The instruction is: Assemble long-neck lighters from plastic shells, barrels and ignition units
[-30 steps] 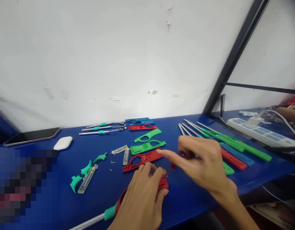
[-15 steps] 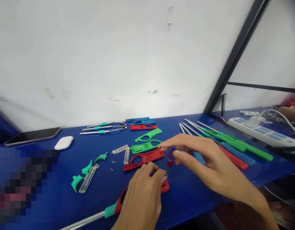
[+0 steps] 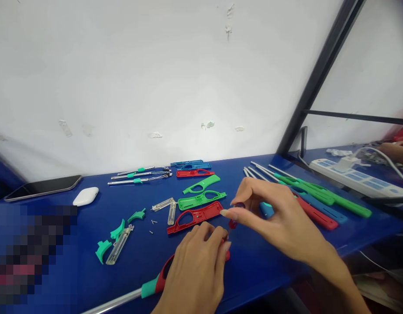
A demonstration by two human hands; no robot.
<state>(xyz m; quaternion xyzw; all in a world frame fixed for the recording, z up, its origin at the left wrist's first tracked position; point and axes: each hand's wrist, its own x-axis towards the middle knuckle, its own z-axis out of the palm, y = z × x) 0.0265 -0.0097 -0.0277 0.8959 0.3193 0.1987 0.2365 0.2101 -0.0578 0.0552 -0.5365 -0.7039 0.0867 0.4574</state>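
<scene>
My left hand (image 3: 196, 266) is closed over the handle of a red lighter (image 3: 160, 281), pressing it on the blue table. The lighter's green collar and metal tube point to the lower left. My right hand (image 3: 276, 218) pinches a small screwdriver (image 3: 233, 223) with a dark red, see-through handle, its shaft pointing down at the lighter's handle end. The screwdriver's tip is hidden by my left fingers. Just beyond my hands lie an open red shell half (image 3: 198, 216) and a green shell half (image 3: 201, 199).
Green triggers (image 3: 104, 250), clear fuel tanks (image 3: 119, 245) and tiny screws (image 3: 151, 232) lie left. Metal tubes (image 3: 139, 180), a phone (image 3: 44, 187) and a white case (image 3: 86, 196) are behind. Whole lighters (image 3: 315, 211) and a power strip (image 3: 358, 178) lie right, near another person's hand (image 3: 397, 150).
My right fingers have drawn together on top of the screwdriver handle, the index finger pulling back from its stretched position. My left hand stays on the lighter. The view has shifted slightly.
</scene>
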